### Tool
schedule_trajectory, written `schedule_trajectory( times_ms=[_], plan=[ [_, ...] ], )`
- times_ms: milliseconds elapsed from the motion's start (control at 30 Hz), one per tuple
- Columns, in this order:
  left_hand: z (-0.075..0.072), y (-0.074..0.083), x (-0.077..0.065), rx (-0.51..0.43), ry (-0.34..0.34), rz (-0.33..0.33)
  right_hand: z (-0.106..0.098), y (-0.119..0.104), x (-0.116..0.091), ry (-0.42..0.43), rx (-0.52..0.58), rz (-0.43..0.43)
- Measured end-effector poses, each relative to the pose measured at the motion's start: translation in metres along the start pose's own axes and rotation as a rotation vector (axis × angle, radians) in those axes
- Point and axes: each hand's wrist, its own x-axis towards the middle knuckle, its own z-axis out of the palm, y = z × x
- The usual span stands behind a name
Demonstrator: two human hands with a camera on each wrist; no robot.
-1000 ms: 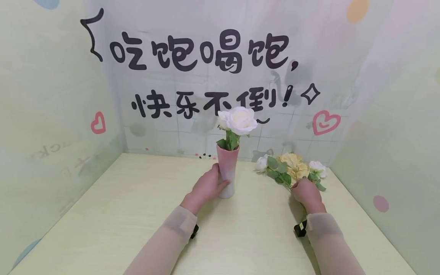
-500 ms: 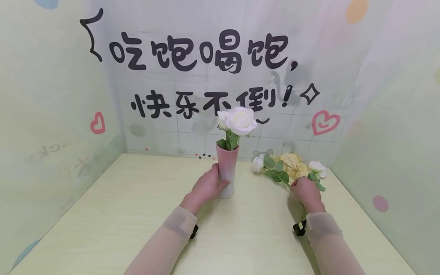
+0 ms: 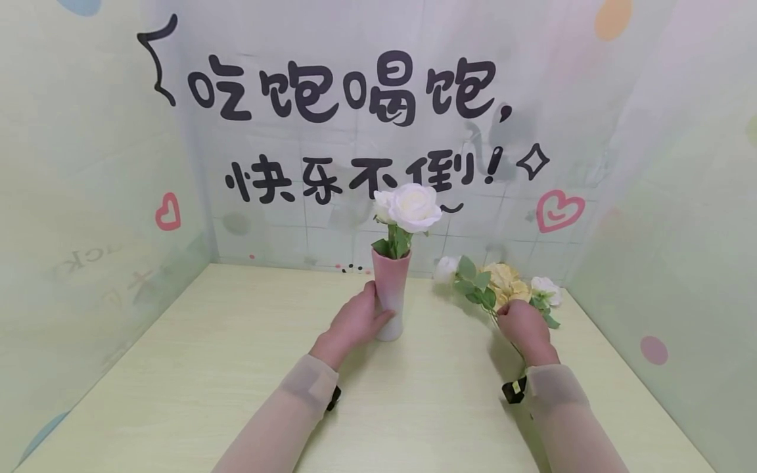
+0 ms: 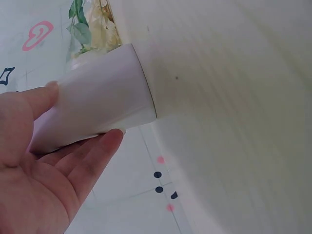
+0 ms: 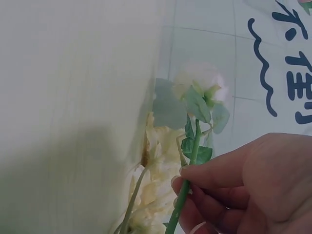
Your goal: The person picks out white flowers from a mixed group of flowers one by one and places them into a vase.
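Note:
A pink-and-white vase [image 3: 390, 289] stands upright on the table, with white roses [image 3: 415, 207] in its mouth. My left hand [image 3: 355, 320] grips the vase from its left side; in the left wrist view, thumb and fingers lie on either side of the pale lower part of the vase [image 4: 105, 90]. My right hand [image 3: 525, 330] pinches the green stem [image 5: 185, 192] of another white rose [image 3: 447, 268] between thumb and fingertips. Its bloom points to the back left, with green leaves [image 3: 476, 282] below it. Right behind that hand is a yellow flower [image 3: 504, 281].
Another white flower [image 3: 547, 291] lies at the table's right edge, beside the yellow one. The pale table [image 3: 236, 381] ends at a printed back wall [image 3: 266, 230], with further printed walls at left and right.
The white rose in my right hand has risen a little off the other flowers, and that hand has shifted slightly up and left. My left hand and the vase stay put.

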Motion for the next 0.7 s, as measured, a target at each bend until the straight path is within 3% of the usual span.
schedule_trajectory(
  times_ms=[700],
  plan=[
    [0.0,0.001,-0.001,-0.003,0.0,0.005,-0.01,-0.025,-0.009,0.092,0.137,-0.074]
  ],
)
